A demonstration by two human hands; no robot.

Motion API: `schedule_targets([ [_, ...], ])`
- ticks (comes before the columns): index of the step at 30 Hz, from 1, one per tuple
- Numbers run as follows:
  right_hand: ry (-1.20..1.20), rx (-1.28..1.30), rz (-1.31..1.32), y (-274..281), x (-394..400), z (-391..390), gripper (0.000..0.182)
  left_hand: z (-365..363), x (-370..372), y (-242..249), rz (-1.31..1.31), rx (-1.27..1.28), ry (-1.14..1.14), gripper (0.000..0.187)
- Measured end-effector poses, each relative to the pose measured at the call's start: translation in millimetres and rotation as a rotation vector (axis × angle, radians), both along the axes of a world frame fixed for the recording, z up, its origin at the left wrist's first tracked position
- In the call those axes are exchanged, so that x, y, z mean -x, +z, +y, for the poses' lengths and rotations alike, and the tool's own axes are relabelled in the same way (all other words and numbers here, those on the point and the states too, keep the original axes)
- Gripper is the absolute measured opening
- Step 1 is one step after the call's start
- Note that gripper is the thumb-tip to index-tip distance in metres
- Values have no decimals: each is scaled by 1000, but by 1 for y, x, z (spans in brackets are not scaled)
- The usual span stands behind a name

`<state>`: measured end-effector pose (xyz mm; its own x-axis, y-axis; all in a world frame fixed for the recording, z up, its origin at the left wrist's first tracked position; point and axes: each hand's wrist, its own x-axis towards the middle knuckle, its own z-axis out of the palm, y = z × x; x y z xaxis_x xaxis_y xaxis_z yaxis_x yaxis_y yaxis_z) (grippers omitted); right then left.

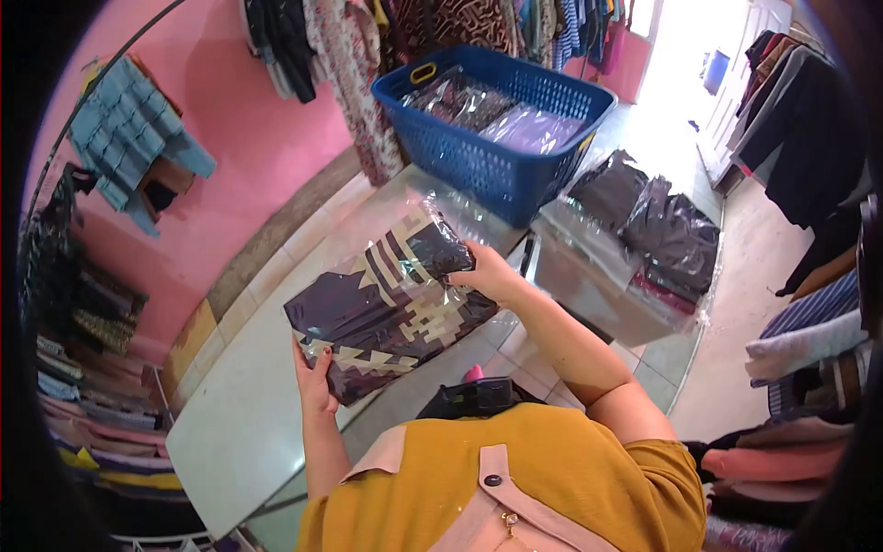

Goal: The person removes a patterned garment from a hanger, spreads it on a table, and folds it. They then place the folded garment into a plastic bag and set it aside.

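A folded dark garment with a beige pattern, in a clear plastic bag (391,299), is held up over the white table (230,432). My left hand (315,375) grips its lower left edge, thumb on top. My right hand (480,274) is closed on its right edge. The fingers under the package are hidden. Just beyond it, loose clear plastic (469,207) lies near a blue basket (487,166), which holds other bagged garments (533,129).
Bagged dark garments (676,230) are stacked on a box-like surface (579,276) at the right. Clothes hang on the pink wall (267,138) and along the right side (809,156). Folded clothes (101,423) fill the left side.
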<state>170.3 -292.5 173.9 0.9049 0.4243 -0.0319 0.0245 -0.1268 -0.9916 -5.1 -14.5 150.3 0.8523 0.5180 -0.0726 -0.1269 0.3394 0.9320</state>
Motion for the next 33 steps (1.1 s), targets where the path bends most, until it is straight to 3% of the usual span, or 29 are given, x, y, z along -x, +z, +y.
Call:
schedule_targets([
  [3,5,-52,-96,33,-56,-23,44,-15,-65,18,-9,10,-15,72],
  [8,-162,217,-166,127,-128,-87,40,-71,-176,84,-126,54,-121,68],
  [10,-152,105,-279,133,-179,-124,36,-101,-223,111,-195,36,-172,64],
  [15,-152,133,-262,176,-292,-210,35,-189,-322,156,-286,57,-240,59],
  [18,-56,2,-240,186,-354,-238,33,-232,-377,138,-261,144,-192,66],
  [21,-50,151,-134,166,-413,-255,34,-264,-414,113,-148,244,-141,65],
  [26,187,381,-8,107,-482,-264,40,-298,-447,64,51,223,-31,62],
  [27,200,377,1,98,-490,-262,40,-295,-454,49,173,145,-136,61],
  [29,262,819,-130,77,-501,-254,44,-293,-462,17,309,72,-228,60],
  [31,317,911,-217,54,-511,-242,49,-298,-461,9,581,-550,-310,57],
  [33,423,1310,-463,39,-520,-234,51,-300,-456,12,952,-591,-440,93],
])
